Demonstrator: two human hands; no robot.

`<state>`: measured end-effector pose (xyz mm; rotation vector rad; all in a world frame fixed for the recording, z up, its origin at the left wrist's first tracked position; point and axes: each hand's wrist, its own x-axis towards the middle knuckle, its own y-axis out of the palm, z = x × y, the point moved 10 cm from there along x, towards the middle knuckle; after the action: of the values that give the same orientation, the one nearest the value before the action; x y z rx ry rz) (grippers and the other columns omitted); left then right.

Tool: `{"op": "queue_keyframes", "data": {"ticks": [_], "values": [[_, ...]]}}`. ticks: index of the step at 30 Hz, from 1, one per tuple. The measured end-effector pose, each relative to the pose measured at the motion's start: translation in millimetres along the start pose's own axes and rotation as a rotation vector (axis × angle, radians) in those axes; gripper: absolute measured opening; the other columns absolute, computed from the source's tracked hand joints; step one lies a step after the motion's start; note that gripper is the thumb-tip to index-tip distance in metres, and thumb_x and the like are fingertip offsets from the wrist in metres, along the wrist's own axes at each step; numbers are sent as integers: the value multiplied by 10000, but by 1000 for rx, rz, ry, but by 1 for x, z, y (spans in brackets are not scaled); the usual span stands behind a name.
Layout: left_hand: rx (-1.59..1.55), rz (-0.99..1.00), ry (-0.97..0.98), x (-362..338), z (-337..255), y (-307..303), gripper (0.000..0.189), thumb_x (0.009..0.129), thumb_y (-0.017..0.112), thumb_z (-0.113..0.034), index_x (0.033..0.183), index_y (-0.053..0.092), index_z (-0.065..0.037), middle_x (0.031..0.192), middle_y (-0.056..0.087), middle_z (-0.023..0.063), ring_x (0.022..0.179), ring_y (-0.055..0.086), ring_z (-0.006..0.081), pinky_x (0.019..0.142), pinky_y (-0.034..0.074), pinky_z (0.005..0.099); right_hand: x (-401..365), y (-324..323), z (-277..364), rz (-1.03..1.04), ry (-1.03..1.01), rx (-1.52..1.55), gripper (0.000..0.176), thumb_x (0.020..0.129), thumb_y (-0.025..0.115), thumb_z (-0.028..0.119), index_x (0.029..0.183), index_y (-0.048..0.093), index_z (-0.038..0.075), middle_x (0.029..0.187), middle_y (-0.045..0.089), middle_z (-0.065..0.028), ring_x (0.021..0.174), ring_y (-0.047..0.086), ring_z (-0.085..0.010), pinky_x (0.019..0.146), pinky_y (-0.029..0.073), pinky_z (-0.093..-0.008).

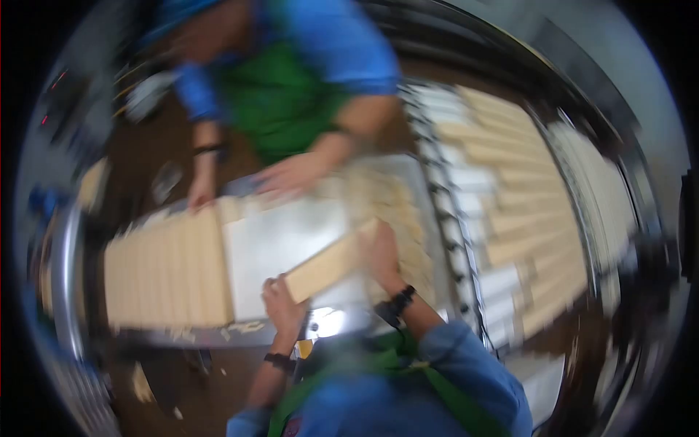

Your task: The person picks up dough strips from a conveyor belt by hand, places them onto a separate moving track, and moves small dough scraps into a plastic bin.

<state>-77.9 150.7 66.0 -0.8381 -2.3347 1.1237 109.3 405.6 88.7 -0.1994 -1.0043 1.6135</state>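
Board, gripped at opposite ends by left hand and right hand over the table, seems mid-handling, its next move calling for matched hands.

Looks like a factory workshop, going by metal worktable, machine carrying pale strips, and green aprons.

Motion blur (dark, fisheye-curved edges)

Held pale beige rectangular slab: one
Packed row of beige slabs: one, pieces too blurred to count
Wearer's bare hands: two
Wearer's black wristbands: two
Co-worker in blue shirt and green apron: one
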Motion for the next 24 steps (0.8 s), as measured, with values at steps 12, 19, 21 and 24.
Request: {"op": "queue_keyframes", "data": {"ticks": [12,19,21,24], "values": [[-184,375,599,-98,-323,79,823,756,895,-161,1495,536,-108,1400,470,234,1275,502,458,1062,452,518,-72,-361,-220,-625,404,-258,431,1036,625,320,1342,635,16,1280,689,-234,1180,650,-430,1014,510,-495],[-216,688,714,-142,-415,131,626,930,783,-256,1486,543,-100,1250,537,231,1083,624,440,958,495,529,-76,-385,-360,-180,728,-449,627,1024,564,529,1322,664,-13,1243,732,-260,1177,688,-437,1087,430,-574],[-226,665,761,-141,-437,136,569,960,747,-244,1475,551,-98,1226,560,227,1038,651,436,929,510,526,-68,-385,-371,-73,787,-502,677,1013,551,566,1317,665,-28,1238,738,-260,1173,695,-438,1107,385,-613],[-137,725,768,-136,-448,148,494,987,703,-204,1449,566,-92,1182,596,205,1011,671,429,894,528,517,-62,-382,-378,80,862,-558,733,1004,530,607,1309,667,-46,1232,747,-260,1201,685,-437,1136,319,-661]]}}
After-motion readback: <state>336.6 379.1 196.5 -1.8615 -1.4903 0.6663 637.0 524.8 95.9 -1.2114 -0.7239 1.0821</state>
